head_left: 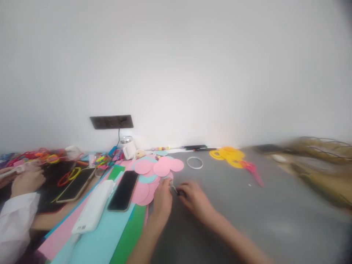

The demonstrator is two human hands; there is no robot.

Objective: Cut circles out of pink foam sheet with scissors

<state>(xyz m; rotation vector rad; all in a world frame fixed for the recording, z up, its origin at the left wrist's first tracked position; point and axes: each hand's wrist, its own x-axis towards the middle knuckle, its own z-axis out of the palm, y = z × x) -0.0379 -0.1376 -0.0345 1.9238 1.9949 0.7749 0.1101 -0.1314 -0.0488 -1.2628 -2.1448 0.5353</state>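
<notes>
My left hand is closed, its fingers pinching the pale end of a small slim thing. The other end of this thing looks dark and reaches the fingertips of my right hand, which is closed too. Blur and fingers hide what kind of thing it is. Just left of my left hand lie overlapping pink paper circles with some light blue ones. Beyond my hands a pale ring lies flat on the grey table.
Yellow paper pieces and pink scissors lie right of the ring. Pens lie along the wall. At left are a black phone, a white power bank, coloured sheets, a white mug and a co-worker's hand.
</notes>
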